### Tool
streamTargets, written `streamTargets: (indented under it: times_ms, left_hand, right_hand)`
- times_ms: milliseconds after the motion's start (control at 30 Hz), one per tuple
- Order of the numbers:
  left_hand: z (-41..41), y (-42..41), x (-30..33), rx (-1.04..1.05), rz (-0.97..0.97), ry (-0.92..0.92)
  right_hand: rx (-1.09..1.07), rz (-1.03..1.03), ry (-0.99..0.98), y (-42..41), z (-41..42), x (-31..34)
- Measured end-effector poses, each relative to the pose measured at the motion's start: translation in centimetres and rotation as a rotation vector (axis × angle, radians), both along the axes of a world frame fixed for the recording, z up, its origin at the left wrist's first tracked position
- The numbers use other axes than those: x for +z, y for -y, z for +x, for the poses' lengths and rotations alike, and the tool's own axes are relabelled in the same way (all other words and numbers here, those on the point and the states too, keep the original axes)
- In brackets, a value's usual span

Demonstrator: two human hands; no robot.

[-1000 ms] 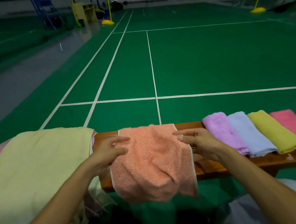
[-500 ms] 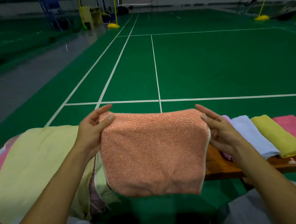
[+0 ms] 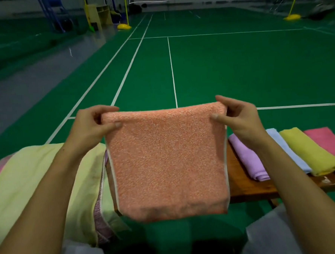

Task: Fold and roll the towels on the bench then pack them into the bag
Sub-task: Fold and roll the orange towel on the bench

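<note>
Both hands sit at the same height in the head view, each pinching one top corner of the orange towel [image 3: 167, 162]. My left hand [image 3: 93, 124] has its thumb on the near face and its fingers curled over the top edge; my right hand [image 3: 238, 115] mirrors it at the far corner of that edge.

Between them the top edge runs left to right, level and taut, and the towel hangs straight down from it in front of the bench [image 3: 250, 184]. It looks doubled, with pale hems down both sides. Neither hand is nearer; the cloth lies directly below and between them.

I judge the next fold turns on that level edge: bring the corners together, or lower the cloth flat onto the bench.

Left of it lies a spread pale yellow towel [image 3: 35, 186]. Right of it four rolls lie side by side: lilac [image 3: 247, 159], pale blue [image 3: 285, 151], yellow [image 3: 311, 151] and pink [image 3: 329, 146]. I see no bag.
</note>
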State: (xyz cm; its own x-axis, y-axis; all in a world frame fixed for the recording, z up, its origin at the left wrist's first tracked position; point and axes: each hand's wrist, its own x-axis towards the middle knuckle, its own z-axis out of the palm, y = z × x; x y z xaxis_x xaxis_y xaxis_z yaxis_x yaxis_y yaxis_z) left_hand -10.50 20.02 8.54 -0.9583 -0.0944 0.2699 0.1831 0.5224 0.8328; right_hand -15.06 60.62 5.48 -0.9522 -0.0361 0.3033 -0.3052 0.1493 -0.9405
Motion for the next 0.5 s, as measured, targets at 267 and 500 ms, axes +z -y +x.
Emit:
streamTargets:
  times_ms: [267, 500]
  left_hand:
    - [0.4, -0.3, 1.7, 0.162, -0.284, -0.237]
    - [2.5, -1.9, 3.0, 0.126, 0.329, -0.134]
  right_hand:
    - [-0.266, 0.461, -0.288, 0.0, 1.5, 2.3]
    - [-0.295, 0.305, -0.195, 0.8, 4.3, 5.6]
